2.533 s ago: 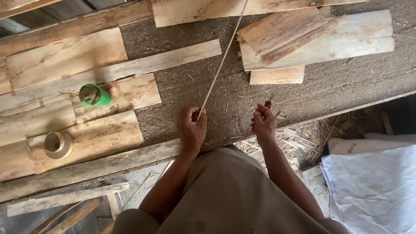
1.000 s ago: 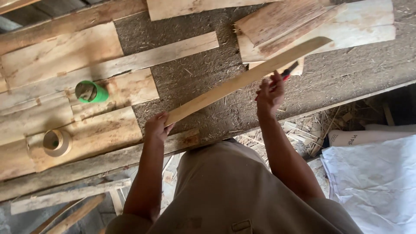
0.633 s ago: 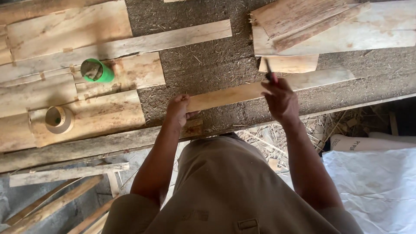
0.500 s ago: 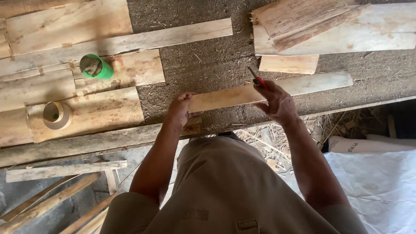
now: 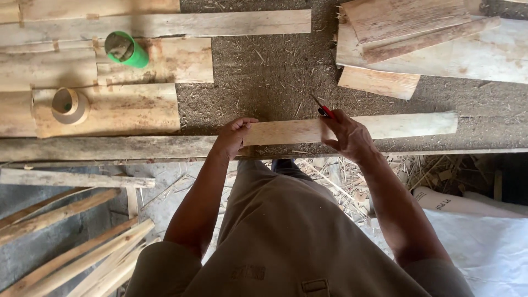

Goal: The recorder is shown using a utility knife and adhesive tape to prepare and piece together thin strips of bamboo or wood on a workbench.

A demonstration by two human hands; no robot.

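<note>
A thin wooden strip [image 5: 352, 129] lies flat across the middle of the frame, along the near edge of the bench [image 5: 247, 82], a rough surface strewn with chaff. The left hand [image 5: 232, 137] curls around the strip's left end, fingers over the top and thumb below. The right hand [image 5: 346, 135] presses down on the strip near its middle, closed around a red-handled blade [image 5: 324, 110] whose tip points up and away over the wood.

The strip sits close to the bench edge, so a hard push could tip it off toward the straw below. It looks thin and dry, and pressure from the blade could split it along the grain. If the left hand's grip slackens, the strip may slide on the loose chaff and the blade could skid toward the fingers. In the upper left, a green cup [image 5: 126, 49] and a tape roll [image 5: 70, 105] rest on veneer sheets [image 5: 110, 110], well apart from the hands. More boards [image 5: 418, 33] are stacked in the upper right.
</note>
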